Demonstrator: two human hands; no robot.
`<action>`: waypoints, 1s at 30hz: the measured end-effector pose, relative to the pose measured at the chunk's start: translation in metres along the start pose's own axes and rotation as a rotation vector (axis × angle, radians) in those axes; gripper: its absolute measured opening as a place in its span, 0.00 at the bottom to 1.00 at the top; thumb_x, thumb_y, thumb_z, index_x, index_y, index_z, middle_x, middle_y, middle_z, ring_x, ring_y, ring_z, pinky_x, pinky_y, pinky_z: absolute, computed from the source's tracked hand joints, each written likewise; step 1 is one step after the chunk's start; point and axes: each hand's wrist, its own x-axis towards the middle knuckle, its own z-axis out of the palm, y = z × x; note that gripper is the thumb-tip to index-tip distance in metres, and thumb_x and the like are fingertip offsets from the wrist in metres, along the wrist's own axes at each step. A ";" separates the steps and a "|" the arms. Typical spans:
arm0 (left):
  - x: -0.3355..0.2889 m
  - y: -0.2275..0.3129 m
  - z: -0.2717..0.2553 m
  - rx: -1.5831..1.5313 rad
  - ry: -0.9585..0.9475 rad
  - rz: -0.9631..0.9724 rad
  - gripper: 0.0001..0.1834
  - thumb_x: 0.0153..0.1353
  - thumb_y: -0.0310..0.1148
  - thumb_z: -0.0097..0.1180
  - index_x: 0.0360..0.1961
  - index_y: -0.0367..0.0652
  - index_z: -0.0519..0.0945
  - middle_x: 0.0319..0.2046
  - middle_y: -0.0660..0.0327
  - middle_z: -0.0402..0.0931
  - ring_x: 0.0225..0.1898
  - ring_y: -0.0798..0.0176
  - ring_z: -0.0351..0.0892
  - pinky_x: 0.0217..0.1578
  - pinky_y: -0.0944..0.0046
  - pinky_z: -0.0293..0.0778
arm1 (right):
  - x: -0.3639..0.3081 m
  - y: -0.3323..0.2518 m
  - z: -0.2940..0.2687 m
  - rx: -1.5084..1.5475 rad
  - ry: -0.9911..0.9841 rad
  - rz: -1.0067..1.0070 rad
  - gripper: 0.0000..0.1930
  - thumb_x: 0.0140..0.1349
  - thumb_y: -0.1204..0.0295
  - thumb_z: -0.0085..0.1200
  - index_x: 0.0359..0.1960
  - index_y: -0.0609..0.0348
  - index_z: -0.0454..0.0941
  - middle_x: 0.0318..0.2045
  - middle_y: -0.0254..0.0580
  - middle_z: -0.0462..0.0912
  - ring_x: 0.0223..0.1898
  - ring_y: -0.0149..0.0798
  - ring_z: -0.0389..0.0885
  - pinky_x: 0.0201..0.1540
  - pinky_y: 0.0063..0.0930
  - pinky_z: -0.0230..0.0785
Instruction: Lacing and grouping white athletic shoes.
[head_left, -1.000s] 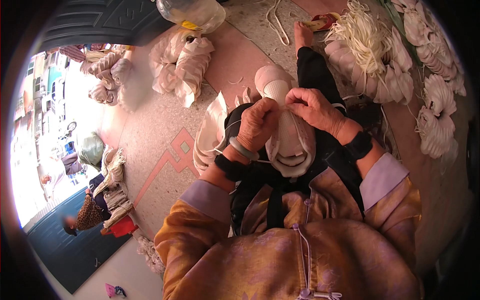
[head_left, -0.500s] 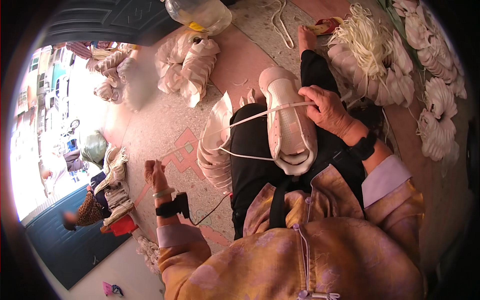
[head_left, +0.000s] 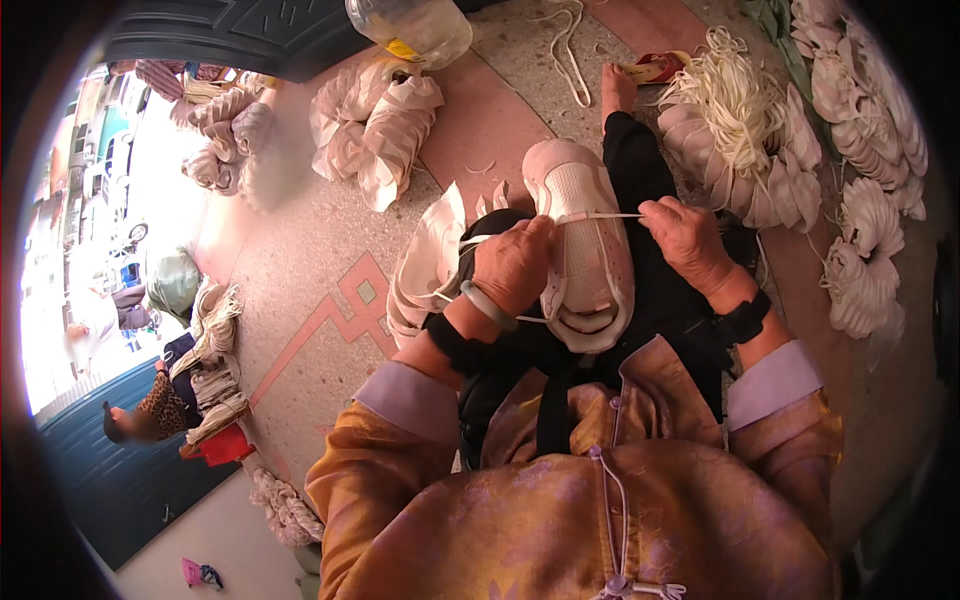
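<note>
A pale shoe (head_left: 585, 255) lay on the person's lap, sole down. The left hand (head_left: 512, 265) pinched a white lace (head_left: 600, 215) at the eyelets; right hand (head_left: 688, 240) fingers gripped its far end taut. Shoe probably light and soft; lace limp, best pinched near its tip.

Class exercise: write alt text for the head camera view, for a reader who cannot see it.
Seen from above, a seated person laces a pale shoe on their lap: the left hand holds its side while the right hand pulls a white lace sideways. Piles of white shoe uppers and loose laces lie on the floor.
</note>
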 end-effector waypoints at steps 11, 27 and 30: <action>-0.060 -0.150 -0.117 0.221 0.283 -0.176 0.08 0.57 0.33 0.50 0.26 0.42 0.78 0.21 0.50 0.74 0.25 0.49 0.77 0.25 0.59 0.70 | -0.051 0.034 -0.082 -0.111 0.008 0.090 0.06 0.53 0.78 0.51 0.33 0.59 0.72 0.24 0.45 0.73 0.25 0.52 0.74 0.24 0.38 0.67; -0.164 -0.197 -0.332 0.370 0.642 -0.374 0.10 0.58 0.36 0.54 0.38 0.44 0.81 0.14 0.67 0.70 0.13 0.74 0.66 0.16 0.70 0.64 | -0.138 0.084 -0.370 -0.948 -0.029 -0.003 0.14 0.57 0.81 0.47 0.46 0.66 0.73 0.42 0.52 0.77 0.43 0.50 0.77 0.44 0.35 0.71; -0.178 -0.203 -0.373 0.509 0.676 -0.368 0.12 0.60 0.39 0.50 0.37 0.44 0.80 0.15 0.65 0.71 0.14 0.72 0.67 0.19 0.68 0.66 | -0.153 0.094 -0.417 -1.169 -0.050 0.038 0.16 0.57 0.82 0.44 0.48 0.64 0.72 0.45 0.51 0.76 0.48 0.49 0.75 0.48 0.35 0.70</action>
